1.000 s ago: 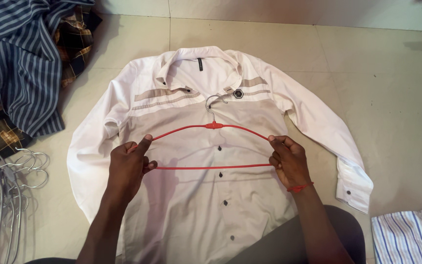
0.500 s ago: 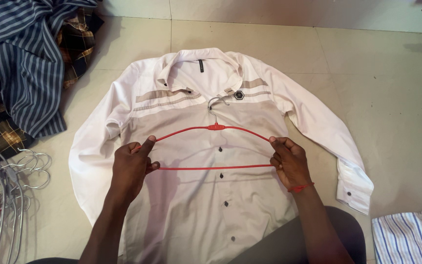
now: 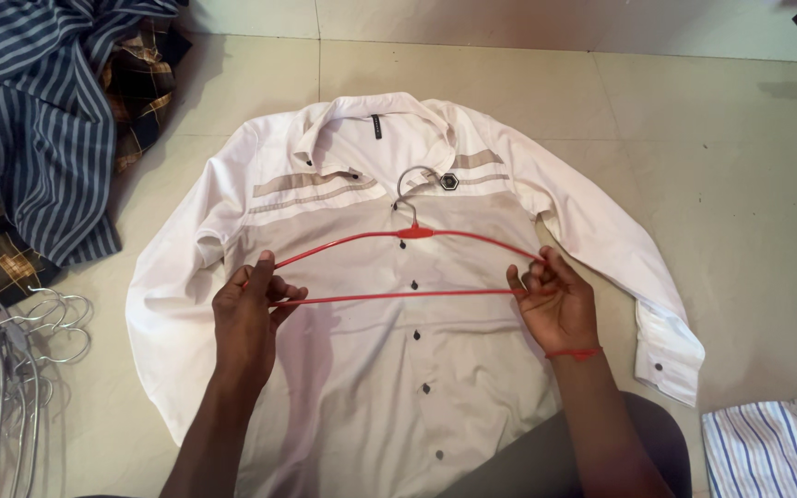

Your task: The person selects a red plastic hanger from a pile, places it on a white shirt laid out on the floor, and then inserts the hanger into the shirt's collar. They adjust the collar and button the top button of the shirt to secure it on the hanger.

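A white long-sleeved shirt [image 3: 362, 387] with beige chest stripes and dark buttons lies flat on the tiled floor, front up, collar away from me. On its chest rests a thin red hanger [image 3: 398, 263] with a grey metal hook pointing toward the collar. My left hand [image 3: 249, 318] pinches the hanger's left end. My right hand [image 3: 555, 304], with a red thread at the wrist, pinches the right end.
A heap of blue striped and dark checked clothes [image 3: 39, 138] lies at the top left. Several metal and red hangers [image 3: 2, 378] are piled at the left edge. A blue-and-white striped cloth [image 3: 772, 447] lies at the bottom right. Pale floor tiles [image 3: 740, 184] surround the shirt.
Both hands stay on the hanger's ends. The hanger and its hook have crept slightly up the shirt toward the collar.
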